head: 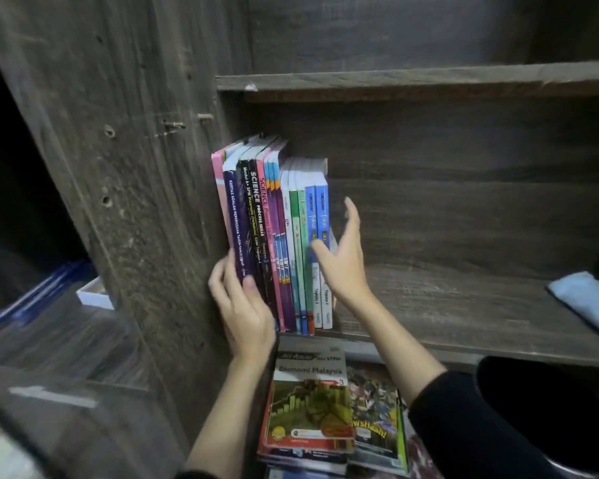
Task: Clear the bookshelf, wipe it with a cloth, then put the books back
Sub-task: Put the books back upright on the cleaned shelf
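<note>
A row of upright books (274, 229) stands at the left end of the dark wooden shelf (464, 305), against the side panel. My left hand (242, 312) presses flat against the lower spines of the leftmost books. My right hand (343, 261) is spread open at the right end of the row, thumb touching the blue spines, fingers raised beside the last book. A light blue cloth (588, 299) lies on the shelf at the far right.
Below the shelf's front edge lies a stack of books (312, 402) with an "Ekonomi Malaysia" cover on top and a colourful magazine (377, 420) beside it. Another wooden shelf (412, 81) is above. A white box (94, 292) sits left of the side panel.
</note>
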A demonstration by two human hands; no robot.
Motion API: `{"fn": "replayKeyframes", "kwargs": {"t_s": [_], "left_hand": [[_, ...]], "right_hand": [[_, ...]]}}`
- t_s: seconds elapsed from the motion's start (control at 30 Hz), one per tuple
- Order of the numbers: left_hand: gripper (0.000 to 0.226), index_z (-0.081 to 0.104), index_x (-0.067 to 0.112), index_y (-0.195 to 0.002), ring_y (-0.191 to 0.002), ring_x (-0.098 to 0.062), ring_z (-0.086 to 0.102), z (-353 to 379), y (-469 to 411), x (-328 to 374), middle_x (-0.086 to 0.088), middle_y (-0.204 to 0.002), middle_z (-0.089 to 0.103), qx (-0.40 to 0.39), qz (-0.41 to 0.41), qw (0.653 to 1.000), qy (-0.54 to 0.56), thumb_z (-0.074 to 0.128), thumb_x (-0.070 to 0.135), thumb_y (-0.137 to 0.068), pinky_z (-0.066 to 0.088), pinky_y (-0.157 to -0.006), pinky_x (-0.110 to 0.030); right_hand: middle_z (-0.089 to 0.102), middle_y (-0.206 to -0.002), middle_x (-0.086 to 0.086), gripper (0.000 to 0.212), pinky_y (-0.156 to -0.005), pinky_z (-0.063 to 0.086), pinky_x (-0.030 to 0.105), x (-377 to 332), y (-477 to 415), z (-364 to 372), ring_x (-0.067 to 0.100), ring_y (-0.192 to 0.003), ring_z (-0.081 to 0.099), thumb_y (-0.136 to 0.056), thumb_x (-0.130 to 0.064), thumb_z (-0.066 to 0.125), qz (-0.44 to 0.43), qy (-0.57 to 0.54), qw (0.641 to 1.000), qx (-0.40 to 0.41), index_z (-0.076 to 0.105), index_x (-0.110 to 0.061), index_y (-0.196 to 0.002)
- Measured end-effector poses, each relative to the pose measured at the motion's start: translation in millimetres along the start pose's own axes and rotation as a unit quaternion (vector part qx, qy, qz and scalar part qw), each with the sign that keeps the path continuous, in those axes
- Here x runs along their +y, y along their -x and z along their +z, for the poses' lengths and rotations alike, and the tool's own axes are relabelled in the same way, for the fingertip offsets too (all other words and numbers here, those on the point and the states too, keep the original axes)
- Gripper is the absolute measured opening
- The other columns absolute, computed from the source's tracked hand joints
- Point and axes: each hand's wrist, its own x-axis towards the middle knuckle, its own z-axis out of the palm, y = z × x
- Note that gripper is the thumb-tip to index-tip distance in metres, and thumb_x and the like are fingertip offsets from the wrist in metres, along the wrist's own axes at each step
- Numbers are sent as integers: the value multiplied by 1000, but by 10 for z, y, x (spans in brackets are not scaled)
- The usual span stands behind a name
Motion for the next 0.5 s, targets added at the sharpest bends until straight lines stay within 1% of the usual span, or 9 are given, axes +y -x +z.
{"fn": "replayKeyframes", "kwargs": {"t_s": [0.07, 0.13, 0.2, 0.23, 0.27, 0.33, 0.37, 0.43, 0.5], "left_hand": [[44, 46, -4, -133, -106, -19, 54, -31, 213, -123, -14, -120, 47, -5, -41, 999, 15, 34, 20, -98, 33, -94, -2], [44, 51, -6, -129, -103, -17, 57, -23, 288, -164, -5, -116, 48, 14, -73, 997, 23, 37, 20, -97, 37, -91, -2], [36, 56, -6, -123, -103, -9, 55, 5, 257, -128, -2, -114, 53, 56, -94, 994, 27, 45, 14, -96, 38, -89, -1], [31, 59, -4, -121, -102, -7, 56, 24, 235, -105, -2, -111, 56, 82, -119, 989, 31, 51, 10, -95, 38, -87, 0], [29, 61, -1, -120, -101, -8, 58, 40, 205, -60, 0, -109, 58, 113, -173, 977, 52, 55, 8, -93, 40, -83, 1], [30, 63, 3, -117, -99, -13, 62, 80, 158, 5, 0, -105, 63, 156, -310, 930, 122, 63, 11, -88, 45, -74, -1], [30, 65, 4, -115, -97, -12, 63, 103, 143, 24, -2, -104, 65, 171, -362, 905, 145, 66, 13, -86, 46, -69, -2], [28, 67, 4, -109, -85, -5, 63, 154, 79, 63, 0, -95, 66, 195, -437, 859, 183, 70, 13, -82, 47, -62, -4], [22, 70, 10, -99, -82, -4, 65, 206, 8, 70, 6, -86, 67, 207, -497, 814, 219, 74, 14, -78, 52, -65, -12]], "right_hand": [[16, -158, 2, 84, -114, 20, 42, 182, 37, -14, 16, -141, 21, -88, -12, 58, 64, -11, 997, -36, 5, -27, -152], [20, -157, 2, 86, -114, 24, 47, 347, 63, 13, 22, -141, 26, -88, -13, 58, 95, -20, 993, -72, 2, -31, -151], [28, -154, 5, 90, -112, 30, 51, 464, 78, 56, 23, -137, 35, -86, -8, 60, 124, -34, 987, -94, 2, -31, -151], [33, -151, 6, 91, -109, 35, 53, 520, 82, 75, 23, -133, 41, -85, -5, 60, 145, -47, 983, -98, 4, -30, -151], [38, -147, 7, 90, -106, 39, 52, 561, 84, 86, 22, -128, 46, -84, -1, 60, 166, -60, 979, -99, 7, -28, -152], [45, -142, 9, 83, -101, 46, 47, 643, 86, 96, 21, -121, 52, -85, 2, 58, 193, -73, 973, -104, 15, -24, -151], [46, -141, 9, 80, -96, 49, 41, 677, 94, 95, 20, -120, 53, -85, 4, 56, 197, -80, 971, -109, 18, -23, -151], [47, -138, 7, 81, -83, 52, 28, 715, 113, 86, 18, -116, 54, -85, 7, 55, 203, -95, 968, -117, 18, -23, -151], [48, -135, 6, 84, -75, 53, 24, 745, 128, 79, 17, -113, 56, -85, 8, 54, 204, -101, 966, -124, 15, -27, -151]]}}
